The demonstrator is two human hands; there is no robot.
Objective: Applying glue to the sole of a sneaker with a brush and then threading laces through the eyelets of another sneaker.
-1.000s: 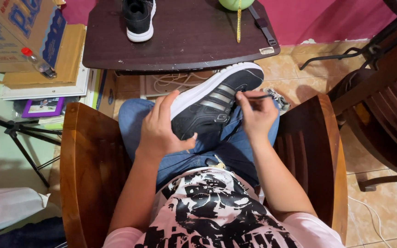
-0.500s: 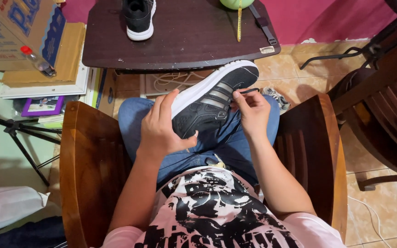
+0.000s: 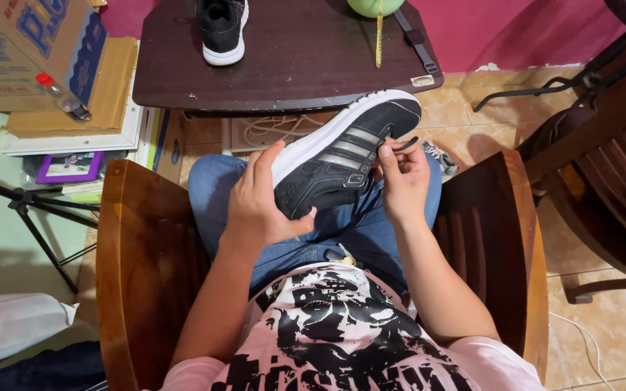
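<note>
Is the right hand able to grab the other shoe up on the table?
Probably yes, with a lean forward. The right hand is pinching a lace by the held shoe, and the other shoe sits on the far side of the dark table, with nothing blocking.

The person is wearing a pink T-shirt [image 3: 327,340] bearing a black-and-white graphic print, short sleeves, and blue jeans [image 3: 313,239]; both forearms are showing bare.
</note>
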